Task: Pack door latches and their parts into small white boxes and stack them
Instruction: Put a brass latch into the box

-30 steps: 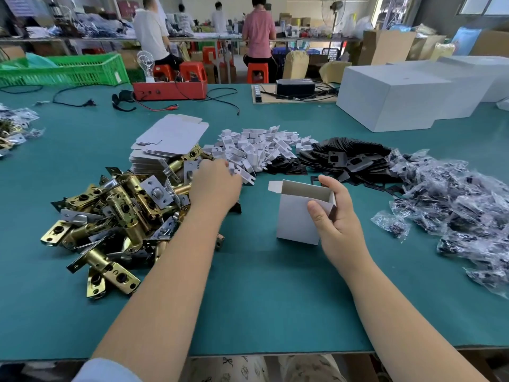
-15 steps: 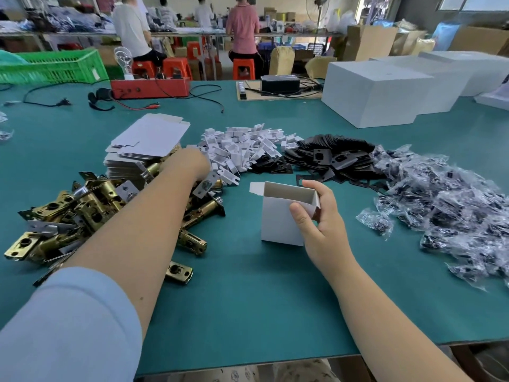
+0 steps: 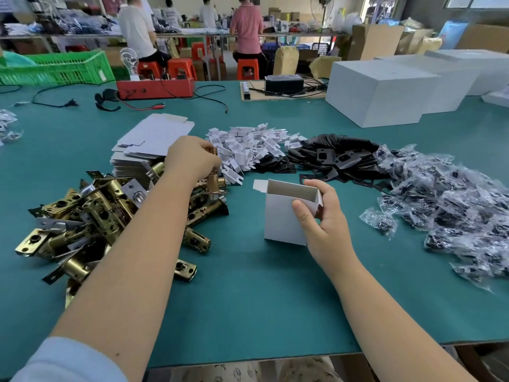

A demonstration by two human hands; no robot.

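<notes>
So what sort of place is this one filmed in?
Most likely a small factory packing floor: a pile of brass door latches on a long green worktable, stacks of flat white box blanks, and other workers on red stools at benches behind.

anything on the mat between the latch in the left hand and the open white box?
Head view: bare green mat only, between the latch gripped by the left hand and the open white box.

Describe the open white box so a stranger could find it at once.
On the green table, look right of the brass latch pile. The small white box stands upright alone, top open, held by the right hand. The other cartons nearby lie flat in a stack.
</notes>
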